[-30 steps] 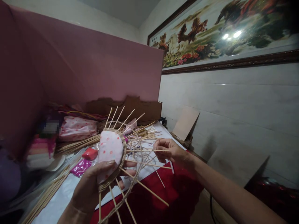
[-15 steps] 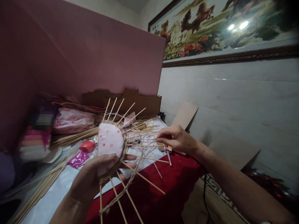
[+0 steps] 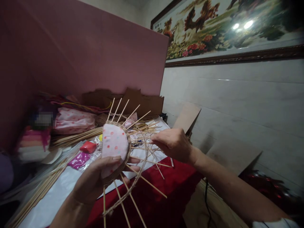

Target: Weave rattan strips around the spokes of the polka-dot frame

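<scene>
My left hand (image 3: 95, 174) grips a half-round, fabric-covered piece (image 3: 115, 144), white with red dots and edged with twine. The thumb lies on the fabric and the fingers reach behind it. Thin wooden sticks (image 3: 148, 182) fan out from its curved edge. A ring of twine (image 3: 136, 179) crosses these sticks partway out. On the right side of the fan, my right hand (image 3: 173, 142) is closed in a pinch, back of the hand up. Loose twine (image 3: 152, 152) runs by its fingertips and appears pinched there; the fingertips are partly hidden.
Bundled sticks (image 3: 76, 136) and a dotted cloth bundle (image 3: 74, 120) lie on the left. Red (image 3: 88, 146) and magenta (image 3: 79, 161) packets sit on the white sheet (image 3: 59, 186). Cardboard (image 3: 135, 100) stands behind; a red cloth (image 3: 163, 193) covers the front. A dark cable (image 3: 207, 196) hangs at right.
My right hand has moved left, closer to the stick tips, and turned its back upward. The fan in my left hand has shifted slightly right.
</scene>
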